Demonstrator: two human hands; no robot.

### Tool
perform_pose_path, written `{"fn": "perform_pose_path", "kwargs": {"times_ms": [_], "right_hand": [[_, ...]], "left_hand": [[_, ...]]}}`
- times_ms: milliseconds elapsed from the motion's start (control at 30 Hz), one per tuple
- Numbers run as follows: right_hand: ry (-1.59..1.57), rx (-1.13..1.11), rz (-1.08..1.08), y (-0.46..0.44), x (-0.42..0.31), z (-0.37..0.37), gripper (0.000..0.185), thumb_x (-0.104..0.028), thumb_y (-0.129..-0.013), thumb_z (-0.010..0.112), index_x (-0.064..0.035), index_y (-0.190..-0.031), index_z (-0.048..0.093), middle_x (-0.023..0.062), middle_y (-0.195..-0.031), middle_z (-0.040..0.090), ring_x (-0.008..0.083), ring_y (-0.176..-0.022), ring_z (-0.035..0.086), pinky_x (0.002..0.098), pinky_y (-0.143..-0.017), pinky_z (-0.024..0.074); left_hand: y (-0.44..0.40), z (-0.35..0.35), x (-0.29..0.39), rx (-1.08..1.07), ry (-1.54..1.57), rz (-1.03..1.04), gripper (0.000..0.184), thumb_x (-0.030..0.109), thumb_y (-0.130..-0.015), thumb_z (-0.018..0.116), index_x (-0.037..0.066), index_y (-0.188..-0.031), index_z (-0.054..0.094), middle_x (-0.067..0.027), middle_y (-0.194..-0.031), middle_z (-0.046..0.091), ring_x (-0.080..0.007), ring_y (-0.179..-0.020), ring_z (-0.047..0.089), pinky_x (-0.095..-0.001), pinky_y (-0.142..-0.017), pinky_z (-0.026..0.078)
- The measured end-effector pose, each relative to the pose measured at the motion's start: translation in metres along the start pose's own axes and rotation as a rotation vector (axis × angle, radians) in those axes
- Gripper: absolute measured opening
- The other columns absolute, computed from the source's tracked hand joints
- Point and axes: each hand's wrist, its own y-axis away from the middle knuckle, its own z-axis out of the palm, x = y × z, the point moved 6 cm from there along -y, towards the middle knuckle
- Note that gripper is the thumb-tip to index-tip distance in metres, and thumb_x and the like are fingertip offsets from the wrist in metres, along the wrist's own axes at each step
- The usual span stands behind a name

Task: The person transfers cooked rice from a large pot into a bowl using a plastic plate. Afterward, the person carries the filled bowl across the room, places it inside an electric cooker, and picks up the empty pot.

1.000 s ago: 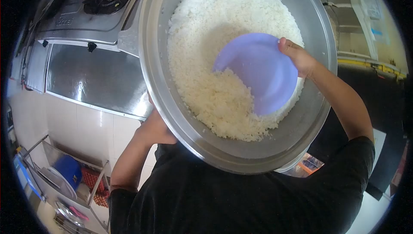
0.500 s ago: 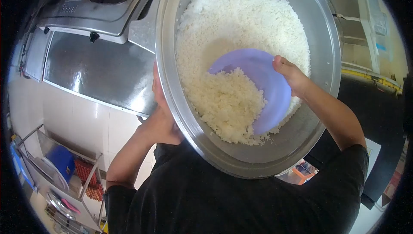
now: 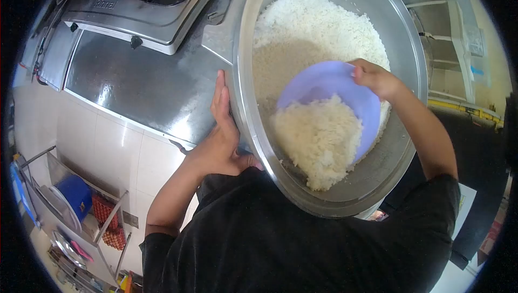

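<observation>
A large metal pot (image 3: 258, 147) leans tilted towards me, with a mass of white cooked rice (image 3: 329, 18) inside. My right hand (image 3: 375, 80) grips the rim of a purple plastic bowl (image 3: 369, 115), which is tipped inside the pot. A clump of rice (image 3: 321, 136) lies in the bowl's mouth and spills past its lower edge. Against the pot's outer left side rests my left hand (image 3: 222, 139), fingers stretched out and thumb spread low near the pot's wall. Its palm side is partly hidden.
A gas stove (image 3: 156, 2) stands on the steel counter (image 3: 135, 85) at upper left. Lower left is a metal rack (image 3: 59, 215) with a blue container (image 3: 74, 196) and red egg trays (image 3: 108, 223). A white shelf frame (image 3: 458, 50) stands at right.
The pot's left side has shifted right in view. The bowl has moved right and down slightly, with rice now heaped in its mouth. My left hand's fingers show more fully, stretched upward.
</observation>
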Motion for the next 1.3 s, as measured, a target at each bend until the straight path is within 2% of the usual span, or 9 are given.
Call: {"fn": "perform_pose_path", "kwargs": {"times_ms": [267, 400, 533, 767, 900, 933, 1133, 1233, 1300], "right_hand": [[-0.798, 0.68, -0.35, 0.147, 0.045, -0.026, 0.066, -0.052, -0.087, 0.054, 0.0023, -0.125, 0.047, 0.0154, -0.112, 0.059, 0.0222, -0.101, 0.06, 0.0338, -0.087, 0.0498], [-1.025, 0.887, -0.598, 0.224, 0.053, -0.012, 0.064, -0.05, -0.088, 0.055, 0.003, -0.124, 0.048, 0.0163, -0.113, 0.06, 0.0242, -0.102, 0.061, 0.036, -0.087, 0.0509], [-1.012, 1.246, -0.739, 0.326, 0.102, 0.016, 0.052, -0.04, -0.092, 0.053, 0.0045, -0.119, 0.049, 0.0152, -0.105, 0.062, 0.0216, -0.091, 0.064, 0.033, -0.08, 0.0539], [-0.613, 2.04, 0.015, 0.45, 0.135, 0.134, 0.044, -0.03, -0.097, 0.048, 0.0034, -0.127, 0.045, 0.0151, -0.109, 0.059, 0.0215, -0.092, 0.063, 0.0336, -0.074, 0.0542], [0.46, 1.587, 0.684, 0.372, 0.156, 0.142, 0.047, -0.008, -0.092, 0.04, -0.012, -0.138, 0.038, 0.0272, -0.113, 0.056, 0.0351, -0.087, 0.065, 0.0431, -0.074, 0.0534], [0.469, 1.303, 1.126, 0.338, 0.183, 0.143, 0.053, -0.003, -0.088, 0.038, -0.0129, -0.14, 0.034, 0.0293, -0.112, 0.055, 0.04, -0.085, 0.064, 0.0455, -0.072, 0.0536], [0.351, 1.301, 1.135, 0.371, 0.206, 0.125, 0.04, -0.008, -0.092, 0.039, -0.0074, -0.131, 0.045, 0.0229, -0.088, 0.065, 0.0319, -0.08, 0.066, 0.0427, -0.067, 0.0546], [0.122, 1.762, 0.598, 0.438, 0.136, 0.11, 0.035, -0.018, -0.097, 0.042, -0.0027, -0.127, 0.049, 0.0167, -0.098, 0.066, 0.0224, -0.083, 0.067, 0.0356, -0.069, 0.0542], [0.377, 1.778, 0.595, 0.46, 0.082, 0.085, 0.038, -0.024, -0.097, 0.047, -0.0028, -0.129, 0.048, 0.0162, -0.103, 0.065, 0.0205, -0.086, 0.067, 0.0345, -0.074, 0.0538]], "left_hand": [[0.034, 0.023, -0.023, -0.468, -0.105, 0.039, 0.092, 0.019, -0.059, 0.081, 0.002, -0.136, 0.034, -0.0244, -0.14, 0.034, -0.0372, -0.13, 0.033, -0.046, -0.108, 0.024], [0.04, 0.026, -0.032, -0.518, 0.125, -0.294, 0.059, 0.017, -0.063, 0.079, 0.003, -0.116, 0.057, -0.0142, -0.118, 0.058, -0.0292, -0.109, 0.054, -0.0406, -0.098, 0.039], [0.057, 0.019, -0.063, -0.406, 0.217, -0.451, 0.056, 0.017, -0.067, 0.079, 0.004, -0.117, 0.058, -0.0096, -0.114, 0.061, -0.0239, -0.102, 0.058, -0.0364, -0.089, 0.046], [0.049, 0.009, -0.074, -0.336, 0.264, -0.596, 0.055, 0.017, -0.067, 0.079, 0.005, -0.116, 0.058, -0.0094, -0.115, 0.061, -0.0234, -0.103, 0.058, -0.0364, -0.089, 0.046], [0.048, 0.009, -0.074, -0.337, 0.274, -0.623, 0.055, 0.017, -0.067, 0.079, 0.005, -0.116, 0.058, -0.0093, -0.115, 0.061, -0.0232, -0.103, 0.058, -0.0363, -0.09, 0.046], [0.048, 0.009, -0.074, -0.342, 0.275, -0.624, 0.055, 0.017, -0.067, 0.079, 0.005, -0.116, 0.058, -0.0093, -0.115, 0.061, -0.0231, -0.103, 0.058, -0.0363, -0.09, 0.045], [0.048, 0.014, -0.068, -0.354, 0.329, -0.645, 0.054, 0.017, -0.067, 0.079, 0.005, -0.116, 0.059, -0.0092, -0.115, 0.061, -0.0227, -0.103, 0.057, -0.0363, -0.09, 0.045], [0.05, 0.012, -0.063, -0.332, 0.381, -0.654, 0.054, 0.017, -0.067, 0.079, 0.005, -0.116, 0.059, -0.0091, -0.115, 0.061, -0.0225, -0.104, 0.057, -0.0362, -0.09, 0.045], [0.054, 0.011, -0.061, -0.308, 0.436, -0.669, 0.054, 0.017, -0.068, 0.079, 0.005, -0.116, 0.059, -0.0091, -0.115, 0.061, -0.0224, -0.104, 0.057, -0.0362, -0.09, 0.045]]}}
